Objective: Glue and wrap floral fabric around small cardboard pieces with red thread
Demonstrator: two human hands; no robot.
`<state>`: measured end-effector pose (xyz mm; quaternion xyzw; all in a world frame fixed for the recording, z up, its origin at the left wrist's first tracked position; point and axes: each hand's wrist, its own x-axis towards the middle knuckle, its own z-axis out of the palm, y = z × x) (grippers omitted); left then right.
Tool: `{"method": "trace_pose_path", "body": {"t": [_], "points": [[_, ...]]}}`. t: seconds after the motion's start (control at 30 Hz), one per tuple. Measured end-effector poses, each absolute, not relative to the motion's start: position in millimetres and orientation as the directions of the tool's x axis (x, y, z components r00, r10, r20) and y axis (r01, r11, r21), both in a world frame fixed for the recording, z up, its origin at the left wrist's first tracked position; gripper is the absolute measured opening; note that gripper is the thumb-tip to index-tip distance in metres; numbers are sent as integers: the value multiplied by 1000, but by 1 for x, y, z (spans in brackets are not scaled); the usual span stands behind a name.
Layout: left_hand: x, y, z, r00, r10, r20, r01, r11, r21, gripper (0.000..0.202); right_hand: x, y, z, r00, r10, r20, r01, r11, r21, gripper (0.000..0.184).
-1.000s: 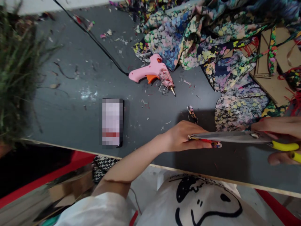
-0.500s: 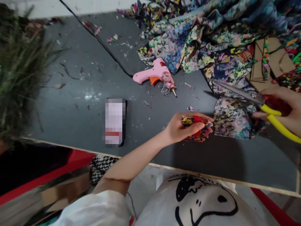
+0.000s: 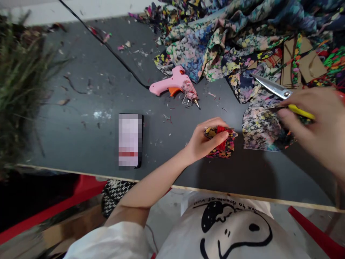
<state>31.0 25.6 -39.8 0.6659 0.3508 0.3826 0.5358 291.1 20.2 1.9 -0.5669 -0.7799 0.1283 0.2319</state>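
My left hand (image 3: 206,140) grips a small flat bundle of flower-printed fabric (image 3: 225,153), wound round the middle with red yarn (image 3: 221,144). Its thumb presses on the yarn. At the right, my blurred right hand (image 3: 315,122) hovers over the scissors (image 3: 277,88), hiding part of their yellow handles. The blades point up and left, over the printed cloth. Thumb and fingers of this hand are pinched together; a thin dark tip shows there, too small to name. A cut piece of floral fabric (image 3: 258,127) lies between both hands.
A pink glue gun (image 3: 175,81) lies mid-table, its black cord running to the upper left. A phone (image 3: 130,140) with a blurred-out screen lies left of my arm. Floral cloth (image 3: 196,50) and cardboard pieces (image 3: 311,64) pile up at the back right. Dried grass (image 3: 18,86) stands left.
My right hand has moved left and up towards the camera, now in front of the scissors' handles. The left hand still grips the bundle, which now shows more of its flat face.
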Motion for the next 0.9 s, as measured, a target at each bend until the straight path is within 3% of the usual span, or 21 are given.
{"method": "trace_pose_path", "body": {"t": [0.03,0.1,0.2,0.33,0.5,0.67,0.9], "points": [[31,25,-40,468,876,119,91,-182,979,24,274,20,1,-332,928,169,705,363,-609,19],[31,25,-41,488,869,83,149,-177,973,27,245,19,-6,-463,886,26,441,256,-860,21],[32,25,-40,488,868,89,187,-204,961,30,219,20,-21,-489,870,-56,261,85,-961,13],[34,27,-42,475,879,43,217,-165,962,28,214,24,-36,-369,928,-53,102,-17,-995,13],[35,30,-44,381,925,-11,158,-54,986,30,217,27,-42,-233,972,-27,38,-19,-999,14],[34,32,-44,243,969,37,223,-93,971,17,219,25,-48,-234,972,-1,-21,-6,-1000,11],[33,33,-46,177,971,162,180,-194,964,16,220,26,-55,-312,950,-24,-234,-101,-967,14]]}}
